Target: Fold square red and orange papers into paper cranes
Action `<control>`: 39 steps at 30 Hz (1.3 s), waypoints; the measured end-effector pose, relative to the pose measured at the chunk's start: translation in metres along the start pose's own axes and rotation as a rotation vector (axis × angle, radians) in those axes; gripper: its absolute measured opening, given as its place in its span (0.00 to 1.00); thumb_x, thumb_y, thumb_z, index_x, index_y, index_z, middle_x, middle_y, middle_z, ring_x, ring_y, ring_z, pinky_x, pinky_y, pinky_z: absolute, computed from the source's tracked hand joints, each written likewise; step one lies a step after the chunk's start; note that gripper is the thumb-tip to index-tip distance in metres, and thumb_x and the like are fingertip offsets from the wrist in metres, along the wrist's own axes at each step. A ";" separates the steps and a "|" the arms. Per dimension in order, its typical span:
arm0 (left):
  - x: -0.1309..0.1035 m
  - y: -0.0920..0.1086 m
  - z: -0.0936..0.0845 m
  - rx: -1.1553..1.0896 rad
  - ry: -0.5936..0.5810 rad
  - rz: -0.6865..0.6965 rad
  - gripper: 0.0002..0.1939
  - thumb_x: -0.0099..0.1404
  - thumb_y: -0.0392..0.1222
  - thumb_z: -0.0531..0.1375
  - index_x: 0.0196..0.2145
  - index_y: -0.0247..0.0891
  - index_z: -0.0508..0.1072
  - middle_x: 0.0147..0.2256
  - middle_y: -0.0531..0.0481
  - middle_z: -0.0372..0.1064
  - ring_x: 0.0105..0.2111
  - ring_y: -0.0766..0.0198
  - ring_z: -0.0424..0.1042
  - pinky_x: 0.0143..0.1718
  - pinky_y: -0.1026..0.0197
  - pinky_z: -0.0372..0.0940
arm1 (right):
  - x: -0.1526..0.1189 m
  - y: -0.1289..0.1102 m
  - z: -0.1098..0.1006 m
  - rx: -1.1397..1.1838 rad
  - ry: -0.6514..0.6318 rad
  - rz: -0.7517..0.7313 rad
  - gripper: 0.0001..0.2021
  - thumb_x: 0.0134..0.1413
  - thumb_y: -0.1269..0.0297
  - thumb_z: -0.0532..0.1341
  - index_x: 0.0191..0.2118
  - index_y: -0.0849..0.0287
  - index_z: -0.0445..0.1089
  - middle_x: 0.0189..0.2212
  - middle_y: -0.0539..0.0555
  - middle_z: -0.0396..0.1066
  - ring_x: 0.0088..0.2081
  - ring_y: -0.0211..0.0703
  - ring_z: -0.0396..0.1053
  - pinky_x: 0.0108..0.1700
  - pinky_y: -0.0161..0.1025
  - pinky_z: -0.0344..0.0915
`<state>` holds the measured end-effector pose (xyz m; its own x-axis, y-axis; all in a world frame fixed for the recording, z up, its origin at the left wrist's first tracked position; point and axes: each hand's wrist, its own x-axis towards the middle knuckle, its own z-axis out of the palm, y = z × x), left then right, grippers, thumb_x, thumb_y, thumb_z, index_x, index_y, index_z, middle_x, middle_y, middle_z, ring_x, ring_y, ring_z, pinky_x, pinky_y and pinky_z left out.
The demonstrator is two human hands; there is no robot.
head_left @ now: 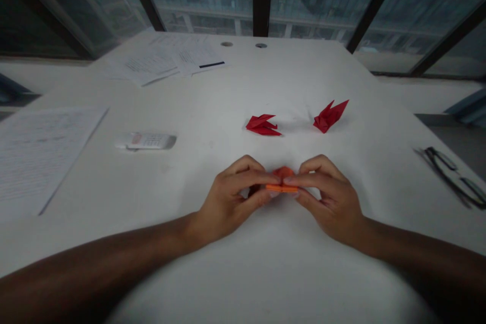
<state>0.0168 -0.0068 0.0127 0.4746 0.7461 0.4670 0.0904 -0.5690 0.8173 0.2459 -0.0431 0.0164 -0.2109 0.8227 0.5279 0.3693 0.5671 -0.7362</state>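
Between my two hands is a small folded piece of orange origami paper [284, 172], with its near edge level toward me. My left hand [235, 190] pinches its left end between thumb and fingers. The right end is pinched the same way by my right hand [329, 192]. My fingertips nearly meet at the middle and cover part of the folds. Just beyond the hands, a red origami figure [261, 125] lies on its side. A second red origami figure [329, 116] with pointed tips sits farther right.
On the white table [212, 96] a white tube [146, 140] lies to the left. Printed sheets [41, 147] cover the left edge, and more papers [167, 58] lie at the far left. Black-framed glasses [453, 177] rest near the right edge. Windows [322, 10] stand behind.
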 end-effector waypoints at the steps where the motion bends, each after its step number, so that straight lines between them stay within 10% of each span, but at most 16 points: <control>1: -0.001 0.001 0.000 0.028 -0.001 0.015 0.10 0.68 0.36 0.67 0.46 0.41 0.81 0.34 0.49 0.74 0.31 0.69 0.72 0.31 0.66 0.67 | 0.000 -0.001 -0.001 -0.033 0.009 -0.025 0.11 0.63 0.67 0.67 0.48 0.45 0.79 0.35 0.51 0.72 0.36 0.43 0.71 0.37 0.41 0.70; 16: 0.003 0.003 0.002 -0.098 -0.121 -0.220 0.07 0.72 0.40 0.63 0.46 0.38 0.77 0.39 0.49 0.77 0.34 0.69 0.73 0.34 0.67 0.67 | -0.010 0.011 0.003 0.176 -0.081 0.158 0.08 0.66 0.69 0.64 0.48 0.49 0.74 0.40 0.50 0.77 0.41 0.39 0.76 0.45 0.38 0.72; 25: 0.003 -0.001 0.006 -0.292 -0.101 -0.439 0.33 0.68 0.43 0.67 0.64 0.46 0.56 0.34 0.54 0.75 0.32 0.66 0.74 0.35 0.63 0.67 | -0.008 0.012 0.011 0.492 -0.029 0.457 0.17 0.64 0.64 0.67 0.54 0.49 0.62 0.34 0.47 0.78 0.33 0.37 0.77 0.39 0.36 0.74; 39: 0.005 -0.003 0.006 -0.149 -0.138 -0.441 0.14 0.70 0.44 0.64 0.49 0.42 0.65 0.33 0.54 0.76 0.28 0.69 0.71 0.31 0.64 0.66 | -0.006 0.016 0.009 0.503 0.007 0.373 0.14 0.68 0.62 0.64 0.56 0.46 0.67 0.46 0.51 0.75 0.34 0.35 0.74 0.36 0.35 0.74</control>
<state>0.0240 -0.0034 0.0102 0.5321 0.8463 0.0241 0.1876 -0.1456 0.9714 0.2449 -0.0390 -0.0026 -0.1435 0.9696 0.1984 -0.0543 0.1924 -0.9798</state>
